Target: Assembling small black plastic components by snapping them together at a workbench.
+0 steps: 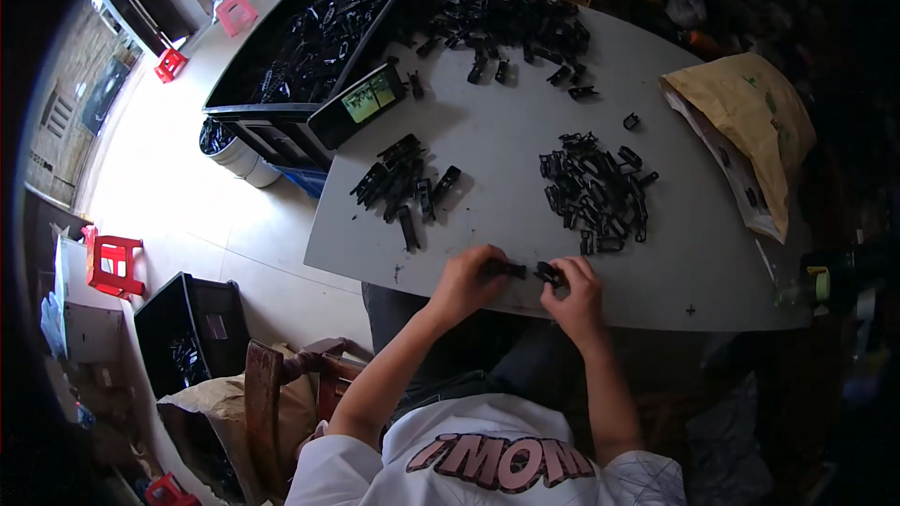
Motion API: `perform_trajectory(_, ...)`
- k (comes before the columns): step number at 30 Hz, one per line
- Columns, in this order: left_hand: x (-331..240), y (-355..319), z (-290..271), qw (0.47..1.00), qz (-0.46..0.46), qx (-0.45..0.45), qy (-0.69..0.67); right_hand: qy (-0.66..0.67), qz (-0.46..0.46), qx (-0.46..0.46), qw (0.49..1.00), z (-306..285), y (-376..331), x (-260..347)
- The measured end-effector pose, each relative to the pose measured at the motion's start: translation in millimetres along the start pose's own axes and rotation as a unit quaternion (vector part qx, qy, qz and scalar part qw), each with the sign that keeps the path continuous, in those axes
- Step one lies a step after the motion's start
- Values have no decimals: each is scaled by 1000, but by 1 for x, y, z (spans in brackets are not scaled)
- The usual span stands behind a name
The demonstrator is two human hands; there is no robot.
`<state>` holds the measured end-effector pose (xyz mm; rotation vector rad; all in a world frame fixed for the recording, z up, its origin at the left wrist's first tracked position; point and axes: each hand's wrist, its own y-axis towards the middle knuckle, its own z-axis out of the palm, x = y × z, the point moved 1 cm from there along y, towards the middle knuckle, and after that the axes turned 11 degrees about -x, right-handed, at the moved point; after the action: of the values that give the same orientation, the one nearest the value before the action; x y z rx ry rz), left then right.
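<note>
Near the front edge of the grey table [487, 141], my left hand [469, 279] is closed on a black plastic part [507, 269] that juts out to the right. My right hand [577, 295] pinches another small black plastic part [548, 274]. The two parts face each other with a narrow gap between them. Beyond my left hand lies a small heap of longer black parts [398, 178]. A heap of open, frame-like black parts [595, 187] lies beyond my right hand, with one loose piece [632, 121] behind it.
A large black bin [220, 114] full of black parts stands at the back left, a phone [361, 105] leaning by it. More black parts [506, 23] cover the table's far end. A brown paper sack [750, 122] sits at the right. A wooden chair [262, 403] is at my left.
</note>
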<state>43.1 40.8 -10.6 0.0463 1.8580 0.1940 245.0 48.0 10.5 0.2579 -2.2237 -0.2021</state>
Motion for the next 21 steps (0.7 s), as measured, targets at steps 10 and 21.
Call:
perform_trajectory(10,-11,-7,-7,998,-27,52,19,-27,-133,19,991,11,2,20)
perform_trajectory(21,-26,-19,3,998,31,29,45,-14,-184,26,982,9,-11,27)
